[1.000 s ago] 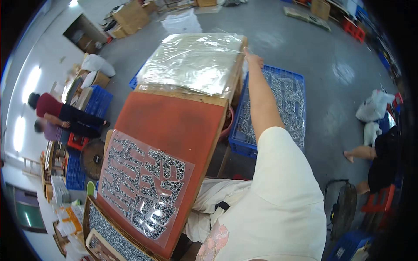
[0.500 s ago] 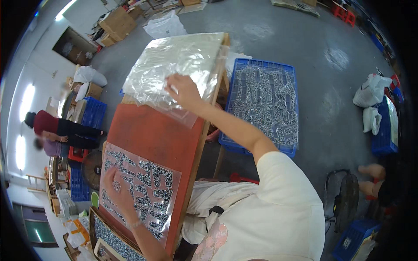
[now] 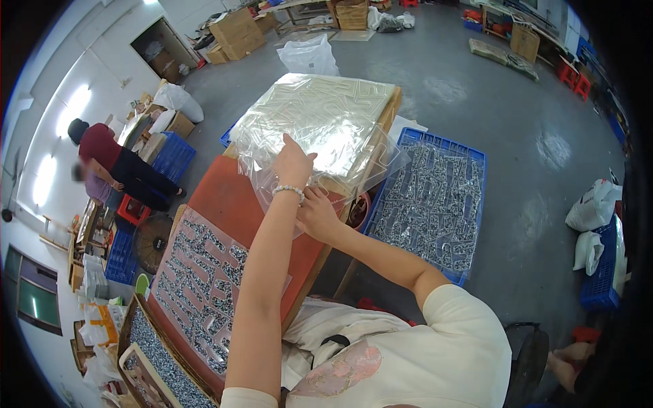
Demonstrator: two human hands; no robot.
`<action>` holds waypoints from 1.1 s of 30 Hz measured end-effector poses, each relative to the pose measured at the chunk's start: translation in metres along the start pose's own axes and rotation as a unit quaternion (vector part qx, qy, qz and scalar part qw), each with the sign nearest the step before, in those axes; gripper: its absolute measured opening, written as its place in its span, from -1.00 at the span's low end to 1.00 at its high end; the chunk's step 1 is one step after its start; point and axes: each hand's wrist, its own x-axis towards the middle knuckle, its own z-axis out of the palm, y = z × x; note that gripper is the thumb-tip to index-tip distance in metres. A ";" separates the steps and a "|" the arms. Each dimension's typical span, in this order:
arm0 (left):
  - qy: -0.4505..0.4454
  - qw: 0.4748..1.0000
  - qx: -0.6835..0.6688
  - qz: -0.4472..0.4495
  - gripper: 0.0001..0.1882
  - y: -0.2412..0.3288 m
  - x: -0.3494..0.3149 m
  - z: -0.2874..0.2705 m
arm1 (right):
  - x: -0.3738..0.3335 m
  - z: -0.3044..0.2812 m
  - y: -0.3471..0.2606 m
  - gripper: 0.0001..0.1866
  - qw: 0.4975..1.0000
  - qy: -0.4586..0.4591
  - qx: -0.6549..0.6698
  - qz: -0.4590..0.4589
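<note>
A stack of clear plastic sheets with raised outlines [image 3: 320, 102] lies at the far end of the workbench. My left hand [image 3: 294, 162], with a beaded bracelet at the wrist, rests over the near part of the stack, index finger stretched out and thumb apart. Just below it, my right hand [image 3: 318, 214] pinches the near edge of a loose clear plastic sheet [image 3: 381, 163], whose right side juts past the stack. Partly hidden by my left arm, a clear sheet with black-and-white speckled shapes [image 3: 177, 292] lies on the red bench top [image 3: 221, 197].
Right of the bench stands a blue crate [image 3: 481, 204] holding speckled sheets. A box of speckled granules [image 3: 160, 347] with a pale frame sits at the lower left. Two people [image 3: 102, 153] are by the left wall, near a fan [image 3: 151, 241]. Another fan [image 3: 529, 360] stands lower right.
My left hand has moved from above the speckled sheet to the clear stack. My right hand has come nearer and now pinches a clear sheet's near edge. The view has shifted.
</note>
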 end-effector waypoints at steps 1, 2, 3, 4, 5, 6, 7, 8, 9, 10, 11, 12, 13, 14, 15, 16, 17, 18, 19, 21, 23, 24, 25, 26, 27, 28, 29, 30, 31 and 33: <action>0.046 0.999 0.000 0.009 -0.09 -0.003 0.003 0.004 | -0.002 -0.001 0.004 -0.69 0.999 -0.027 0.015 -0.017; 0.049 0.999 -0.001 0.007 -0.09 -0.006 0.006 0.007 | -0.005 -0.002 0.007 -0.69 0.999 -0.028 0.016 -0.021; 0.066 0.998 -0.021 0.001 -0.23 -0.011 0.009 0.009 | -0.009 -0.003 0.008 -0.68 0.999 -0.038 0.018 -0.030; 0.083 0.996 -0.040 -0.007 -0.36 -0.013 0.011 0.008 | -0.011 -0.006 0.009 -0.67 0.998 -0.049 0.021 -0.039; 0.086 0.995 -0.041 -0.009 -0.36 -0.014 0.015 0.006 | -0.013 -0.009 0.010 -0.67 0.998 -0.050 0.023 -0.042; 0.023 0.998 -0.052 -0.010 -0.50 -0.014 0.022 0.004 | -0.014 -0.012 0.012 -0.66 0.997 -0.045 0.047 -0.048; -0.045 0.997 -0.065 -0.009 -0.64 -0.013 0.025 0.005 | -0.017 -0.019 0.013 -0.64 0.995 -0.043 0.070 -0.048; -0.045 0.997 -0.064 -0.012 -0.64 -0.018 0.025 0.008 | -0.016 -0.027 0.011 -0.64 0.995 -0.044 0.073 -0.048; 0.050 0.996 -0.072 0.025 -0.73 -0.022 0.024 0.013 | -0.014 -0.037 0.009 -0.64 0.997 -0.025 0.068 -0.020; 0.143 0.984 -0.082 0.064 -0.80 -0.023 0.025 0.016 | -0.015 -0.046 0.011 -0.64 0.998 -0.008 0.060 0.010; 0.142 0.984 -0.082 0.063 -0.80 -0.023 0.025 0.014 | -0.020 -0.052 0.018 -0.63 0.993 0.033 0.087 0.077; 0.153 0.982 -0.083 0.068 -0.80 -0.024 0.026 0.009 | -0.021 -0.055 0.027 -0.63 0.980 0.074 0.114 0.143; 0.165 0.980 -0.085 0.074 -0.80 -0.024 0.027 0.004 | -0.016 -0.056 0.040 -0.63 0.956 0.146 0.136 0.215; 0.165 0.980 -0.083 0.072 -0.80 -0.024 0.031 -0.005 | -0.006 -0.052 0.056 -0.63 0.921 0.215 0.158 0.284; 0.148 0.984 -0.070 0.073 -0.79 -0.023 0.036 -0.014 | 0.010 -0.049 0.077 -0.62 0.921 0.228 0.124 0.291; 0.130 0.987 -0.058 0.073 -0.78 -0.021 0.039 -0.020 | 0.026 -0.045 0.103 -0.62 0.919 0.241 0.089 0.298; 0.142 0.986 -0.017 0.082 -0.75 -0.013 0.038 -0.023 | 0.034 -0.032 0.137 -0.60 0.927 0.225 0.077 0.290; 0.138 0.987 -0.011 0.079 -0.75 -0.012 0.040 -0.025 | 0.041 -0.004 0.170 -0.58 0.933 0.208 0.077 0.284; 0.168 0.978 0.041 0.117 -0.74 -0.016 0.040 -0.027 | 0.050 0.018 0.192 -0.56 0.939 0.170 0.042 0.297; 0.204 0.957 0.134 0.157 -0.72 -0.007 0.034 -0.029 | 0.040 0.046 0.234 -0.54 0.941 0.127 0.001 0.314; 0.198 0.950 0.179 0.163 -0.74 -0.012 0.035 -0.039 | 0.026 0.059 0.258 -0.48 0.938 -0.125 -0.059 0.318; 0.191 0.941 0.222 0.171 -0.75 -0.017 0.036 -0.046 | 0.022 0.064 0.262 -0.48 0.938 -0.126 -0.056 0.318; 0.197 0.931 0.250 0.176 -0.81 -0.027 0.036 -0.057 | 0.022 0.071 0.260 -0.47 0.929 -0.146 -0.098 0.325; 0.196 0.931 0.254 0.173 -0.81 -0.039 0.040 -0.069 | 0.024 0.073 0.257 -0.45 0.918 -0.164 -0.142 0.332; 0.210 0.921 0.279 0.173 -0.83 -0.052 0.043 -0.084 | 0.026 0.075 0.257 -0.44 0.913 -0.184 -0.166 0.324; 0.224 0.910 0.303 0.173 -0.84 -0.065 0.048 -0.098 | 0.030 0.076 0.257 -0.44 0.913 -0.186 -0.164 0.324; 0.233 0.908 0.311 0.158 -0.83 -0.078 0.054 -0.118 | 0.037 0.076 0.257 -0.44 0.913 -0.189 -0.165 0.321; 0.241 0.906 0.317 0.144 -0.83 -0.089 0.061 -0.136 | 0.042 0.076 0.259 -0.44 0.913 -0.192 -0.168 0.318; 0.255 0.898 0.327 0.143 -0.81 -0.095 0.065 -0.151 | 0.046 0.074 0.265 -0.44 0.909 -0.194 -0.180 0.321; 0.269 0.890 0.342 0.137 -0.80 -0.108 0.066 -0.182 | 0.048 0.074 0.269 -0.44 0.907 -0.200 -0.180 0.324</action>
